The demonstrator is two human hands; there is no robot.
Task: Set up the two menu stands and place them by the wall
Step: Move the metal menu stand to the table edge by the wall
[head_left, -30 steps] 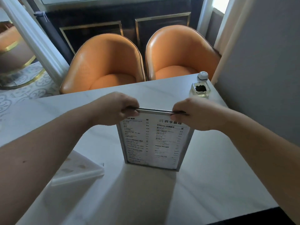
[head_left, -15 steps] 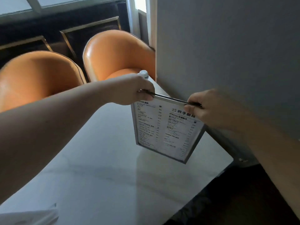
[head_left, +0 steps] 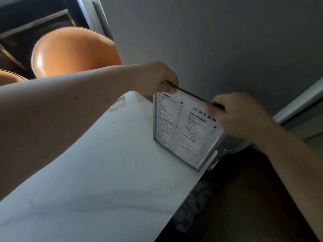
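Observation:
A silver-framed menu stand with a printed white menu page stands upright at the right edge of the white marble table, close to the grey wall. My left hand pinches its top left corner. My right hand pinches its top right corner. The stand's bottom edge looks to rest on the tabletop, its lower right corner at the table's edge. Only one menu stand is in view.
An orange padded chair stands behind the table at the far side, with part of another chair at the left edge. Dark floor lies to the right of the table below the wall's white skirting.
Both hands carried the menu stand from the table's middle to the right, up to the wall. It was lifted and tilted half a second ago; now it sits upright at the table's edge.

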